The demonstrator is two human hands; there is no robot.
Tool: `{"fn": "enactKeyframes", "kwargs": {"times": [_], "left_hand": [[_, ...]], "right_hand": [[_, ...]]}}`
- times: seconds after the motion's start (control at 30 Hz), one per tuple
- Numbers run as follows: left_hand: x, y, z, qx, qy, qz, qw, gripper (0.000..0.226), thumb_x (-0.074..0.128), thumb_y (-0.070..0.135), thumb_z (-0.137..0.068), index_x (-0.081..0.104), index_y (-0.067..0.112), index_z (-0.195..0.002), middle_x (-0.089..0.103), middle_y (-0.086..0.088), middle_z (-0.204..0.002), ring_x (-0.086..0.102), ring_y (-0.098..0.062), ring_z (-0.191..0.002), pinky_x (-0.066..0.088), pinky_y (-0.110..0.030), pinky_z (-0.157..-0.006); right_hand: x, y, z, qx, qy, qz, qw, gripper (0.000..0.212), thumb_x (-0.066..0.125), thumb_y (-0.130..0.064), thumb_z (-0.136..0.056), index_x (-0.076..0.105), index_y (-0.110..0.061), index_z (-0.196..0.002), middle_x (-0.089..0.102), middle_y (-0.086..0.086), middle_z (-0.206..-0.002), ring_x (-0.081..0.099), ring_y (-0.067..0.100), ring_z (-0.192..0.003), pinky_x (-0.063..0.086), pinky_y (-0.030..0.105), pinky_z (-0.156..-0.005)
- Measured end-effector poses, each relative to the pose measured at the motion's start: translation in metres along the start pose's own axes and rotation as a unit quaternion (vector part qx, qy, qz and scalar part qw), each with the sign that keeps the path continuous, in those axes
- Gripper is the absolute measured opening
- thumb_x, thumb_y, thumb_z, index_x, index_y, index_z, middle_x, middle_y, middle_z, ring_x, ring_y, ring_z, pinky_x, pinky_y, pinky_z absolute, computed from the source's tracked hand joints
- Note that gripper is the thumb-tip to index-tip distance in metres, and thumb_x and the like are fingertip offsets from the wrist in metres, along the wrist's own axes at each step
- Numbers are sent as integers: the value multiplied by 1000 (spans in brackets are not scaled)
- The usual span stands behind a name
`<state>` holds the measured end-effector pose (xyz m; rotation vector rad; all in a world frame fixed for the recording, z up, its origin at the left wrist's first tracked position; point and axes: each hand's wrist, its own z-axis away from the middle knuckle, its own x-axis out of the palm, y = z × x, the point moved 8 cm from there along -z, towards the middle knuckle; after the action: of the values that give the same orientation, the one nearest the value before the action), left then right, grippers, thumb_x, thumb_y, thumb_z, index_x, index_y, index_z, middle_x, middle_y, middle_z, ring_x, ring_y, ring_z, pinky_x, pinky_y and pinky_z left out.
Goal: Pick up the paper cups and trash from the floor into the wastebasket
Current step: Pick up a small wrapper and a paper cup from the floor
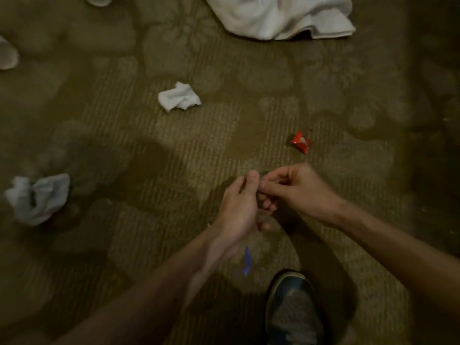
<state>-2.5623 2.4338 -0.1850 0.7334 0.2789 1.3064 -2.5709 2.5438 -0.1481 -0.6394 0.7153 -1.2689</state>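
My left hand and right hand meet above the carpet, fingers pinched together on something too small to tell, so neither grip is free for the red wrapper just beyond or the crumpled tissue farther off.

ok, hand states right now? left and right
Left hand: fingers curled, meeting the right; holding anything cannot be told.
Right hand: fingertips pinched at the left hand; any item too small to tell.
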Motion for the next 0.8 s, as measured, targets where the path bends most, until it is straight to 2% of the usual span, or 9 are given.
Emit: {"fn": "enactKeyframes", "kwargs": {"times": [0.07, 0.17, 0.27, 0.33, 0.43, 0.5, 0.6, 0.73, 0.8], "left_hand": [[-15, 6, 7, 6, 35, -13, 999, 46, 37, 54, -102, 65, 25, -79, 61, 5, -60, 55, -6, -50, 38, -20, -39], [-37, 14, 14, 14, 94, -26, 995, 48, 37, 52, -103, 67, 23, -79, 57, 9, -54, 47, -1, -41, 33, -14, -36], [-51, 19, 19, 27, 112, -28, 993, 47, 38, 49, -103, 67, 19, -83, 60, 11, -55, 49, -3, -44, 35, -16, -37], [-53, 20, 21, 19, 97, -21, 995, 46, 40, 49, -103, 69, 15, -94, 66, 9, -63, 56, -6, -53, 41, -20, -43], [-52, 19, 20, 5, 101, 22, 995, 47, 41, 44, -104, 67, 5, -97, 66, -8, -75, 62, -20, -69, 54, -32, -59], [-48, 18, 17, -4, 92, 86, 992, 40, 41, 37, -106, 61, 5, -94, 56, -12, -74, 54, -19, -61, 52, -30, -54], [-40, 15, 18, -27, 72, 213, 974, 23, 40, 25, -107, 53, 8, -99, 48, -5, -73, 48, -10, -58, 48, -19, -48], [-29, 16, 18, -27, 43, 275, 960, 25, 38, 15, -107, 55, -1, -115, 62, -11, -84, 61, -13, -68, 58, -22, -61], [-23, 19, 14, -18, 36, 267, 963, 24, 38, 11, -107, 57, -1, -101, 60, -11, -79, 60, -11, -62, 56, -20, -56]], "right_hand": [[17, -7, -2, -4, -13, -36, 999, 21, 53, -5, -98, 70, 8, -98, 69, 12, -74, 63, 17, -63, 53, 21, -56], [34, -9, -4, 24, -20, -73, 997, 28, 47, -10, -100, 69, 7, -104, 67, 10, -77, 59, 16, -67, 46, 23, -57], [44, -20, -2, -14, -48, -26, 998, 24, 64, -27, -88, 73, -13, -104, 72, 7, -83, 65, 9, -74, 50, 16, -62], [48, -24, 3, -50, -64, 53, 995, 42, 76, -42, -65, 67, -33, -105, 71, -1, -91, 65, 3, -79, 51, 13, -67], [57, -20, 6, -93, -95, 103, 986, 74, 87, -46, -50, 52, -47, -115, 65, -25, -95, 63, -6, -87, 49, 9, -71], [62, -15, 7, -118, -104, 110, 981, 98, 91, -45, -47, 39, -50, -130, 57, -36, -103, 61, -9, -97, 48, 8, -78], [54, -16, 8, -151, -82, 121, 978, 123, 91, -43, -47, 18, -50, -145, 53, -25, -107, 60, -2, -95, 48, 10, -79], [41, -25, 16, -206, -61, 161, 963, 107, 92, -45, -54, 25, -59, -136, 45, -22, -119, 51, -5, -105, 42, 5, -82], [29, -27, 16, -205, -27, 163, 965, 80, 80, -59, -62, 36, -58, -129, 45, -27, -114, 50, -7, -103, 43, 7, -79]]}}
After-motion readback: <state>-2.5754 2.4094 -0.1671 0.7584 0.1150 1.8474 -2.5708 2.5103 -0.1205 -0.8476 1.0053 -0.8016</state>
